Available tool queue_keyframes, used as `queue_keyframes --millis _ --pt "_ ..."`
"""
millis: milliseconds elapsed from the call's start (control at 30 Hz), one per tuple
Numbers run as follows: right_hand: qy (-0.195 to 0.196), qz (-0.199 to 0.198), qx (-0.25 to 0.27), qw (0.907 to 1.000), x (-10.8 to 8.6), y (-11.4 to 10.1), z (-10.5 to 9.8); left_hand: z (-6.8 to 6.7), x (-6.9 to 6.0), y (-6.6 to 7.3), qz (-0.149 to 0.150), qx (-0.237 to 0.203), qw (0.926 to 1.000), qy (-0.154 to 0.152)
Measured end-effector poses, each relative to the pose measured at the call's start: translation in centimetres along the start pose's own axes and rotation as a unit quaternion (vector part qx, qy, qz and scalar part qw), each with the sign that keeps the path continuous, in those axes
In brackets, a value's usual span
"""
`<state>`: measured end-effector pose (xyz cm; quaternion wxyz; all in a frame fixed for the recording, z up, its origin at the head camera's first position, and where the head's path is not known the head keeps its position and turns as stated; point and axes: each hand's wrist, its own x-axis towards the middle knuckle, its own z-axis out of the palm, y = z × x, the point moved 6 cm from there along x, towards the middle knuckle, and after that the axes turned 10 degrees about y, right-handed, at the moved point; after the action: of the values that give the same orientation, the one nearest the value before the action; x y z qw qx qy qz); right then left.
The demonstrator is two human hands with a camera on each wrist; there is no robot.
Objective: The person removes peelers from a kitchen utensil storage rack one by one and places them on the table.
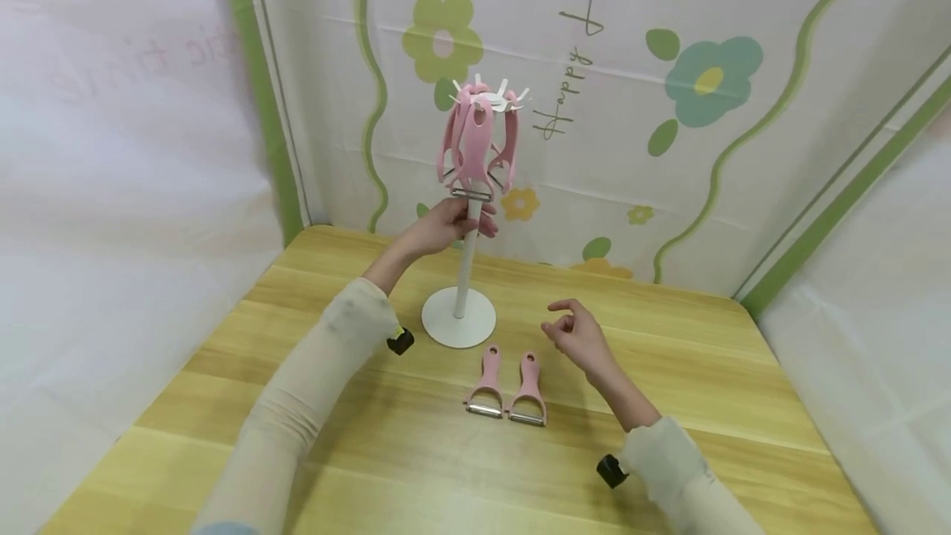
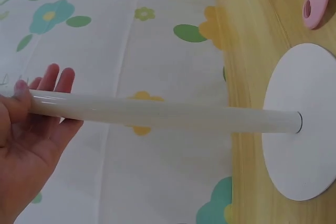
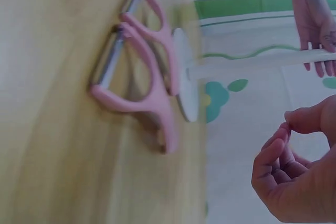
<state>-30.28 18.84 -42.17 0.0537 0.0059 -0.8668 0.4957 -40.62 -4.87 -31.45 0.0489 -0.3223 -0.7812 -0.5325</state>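
Observation:
A white rack stands on the table, with a round base [image 1: 458,317] and an upright pole [image 1: 466,267]. Several pink peelers [image 1: 475,147] hang from the hooks of its top ring [image 1: 494,101]. My left hand [image 1: 444,225] grips the pole just below them; in the left wrist view, the thumb lies across the pole [image 2: 173,115] with the fingers behind. Two more peelers, a left one [image 1: 488,382] and a right one [image 1: 528,390], lie side by side in front of the base, blades towards me. My right hand [image 1: 582,343], holding nothing, hovers right of them with loosely bent fingers.
The wooden table [image 1: 669,403] reaches back to a white curtain [image 1: 594,188] printed with flowers and lettering. More white cloth hangs at both sides. A small black device sits at the left wrist [image 1: 400,341] and another at the right [image 1: 612,471].

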Motion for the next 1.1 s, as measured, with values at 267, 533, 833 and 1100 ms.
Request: queue_keyframes --millis 267,533,833,1100 --pt "0.004 -0.066 0.024 0.9976 1.3 -5.7 -1.0 -0.4 0.1 -0.2 -0.004 0.033 0.9990 0.031" --pt "0.018 -0.145 0.085 0.9856 2.3 -13.3 -1.3 -0.4 0.2 -0.5 -0.005 0.050 0.9975 0.049" --pt "0.085 -0.197 0.155 0.9644 2.8 -20.7 -1.9 -0.7 0.2 -0.3 -0.008 0.056 0.9950 0.082" --pt "0.109 -0.209 0.169 0.9571 4.5 -24.4 -1.5 -1.1 0.1 -0.3 -0.011 0.057 0.9923 0.110"
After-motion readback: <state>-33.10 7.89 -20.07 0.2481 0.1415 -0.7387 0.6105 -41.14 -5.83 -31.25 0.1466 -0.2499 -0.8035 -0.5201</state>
